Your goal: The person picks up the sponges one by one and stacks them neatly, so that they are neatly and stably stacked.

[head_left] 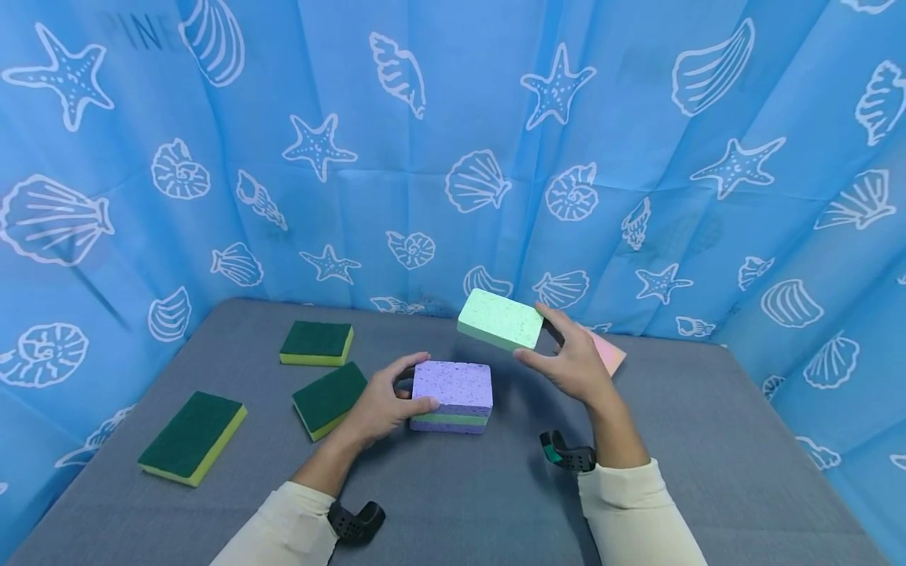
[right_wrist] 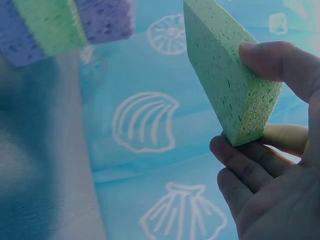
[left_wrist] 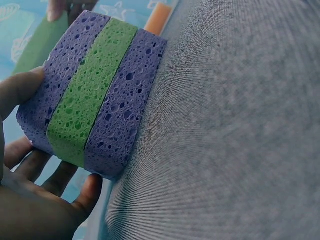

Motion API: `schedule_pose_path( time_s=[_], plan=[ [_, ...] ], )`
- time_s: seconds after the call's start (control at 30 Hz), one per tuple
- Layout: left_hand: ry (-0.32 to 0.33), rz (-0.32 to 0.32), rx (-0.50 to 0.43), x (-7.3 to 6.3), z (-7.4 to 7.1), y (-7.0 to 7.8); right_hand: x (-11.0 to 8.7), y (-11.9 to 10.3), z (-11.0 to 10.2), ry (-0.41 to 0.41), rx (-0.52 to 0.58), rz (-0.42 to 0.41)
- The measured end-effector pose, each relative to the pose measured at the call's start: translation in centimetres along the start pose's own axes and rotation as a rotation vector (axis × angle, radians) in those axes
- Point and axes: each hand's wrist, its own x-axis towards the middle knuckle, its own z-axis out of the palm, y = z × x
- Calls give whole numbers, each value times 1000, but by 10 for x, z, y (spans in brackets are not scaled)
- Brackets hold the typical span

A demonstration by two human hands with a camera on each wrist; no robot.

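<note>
A stack of sponges stands on the table, with a green sponge (left_wrist: 95, 92) between an upper purple sponge (head_left: 451, 384) and a lower purple sponge (left_wrist: 127, 100). My left hand (head_left: 385, 402) holds the stack by its left end, thumb on the near side and fingers round the far side. Above and to the right of the stack, my right hand (head_left: 569, 358) pinches a light green sponge (head_left: 499, 317) by its right end. This sponge is in the air, slightly tilted and apart from the stack; the right wrist view shows thumb and fingers on opposite edges.
Several green-and-yellow scouring sponges lie on the left of the grey table (head_left: 708, 464): one far back (head_left: 316, 343), one beside the left hand (head_left: 329, 399), one nearer (head_left: 193, 437). A pink sponge (head_left: 607, 354) lies partly hidden behind my right hand. A blue curtain (head_left: 453, 102) hangs behind.
</note>
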Motion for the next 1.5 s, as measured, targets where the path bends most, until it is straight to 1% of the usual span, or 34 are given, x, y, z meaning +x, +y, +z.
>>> schedule_pose_path(
  time_s=[0.1,0.33,0.4,0.77,1.0,1.07,1.23,1.33,1.5],
  plan=[
    [0,-3,-1,0,0,0,-2,-7,-3,0,-11,-10],
    [-11,7,-7,1,0,-1,-5,-17,-7,-14,10,-35],
    [-14,1,-8,1,0,-1,-5,-19,-7,-16,19,-42],
    [-16,-1,-14,1,0,0,-10,-31,-10,-27,37,-114],
    [-17,-11,-21,0,0,0,-10,-34,-9,-39,72,-212],
    [-20,-18,-23,1,0,0,-10,-36,-8,-45,73,-228],
    [-30,-20,-39,0,0,1,-11,-39,-6,-63,61,-245],
    [-35,-8,-44,0,0,1,-11,-40,-4,-85,67,-255],
    [-32,-7,-54,1,0,-1,-11,-40,1,-127,82,-247]
  ],
)
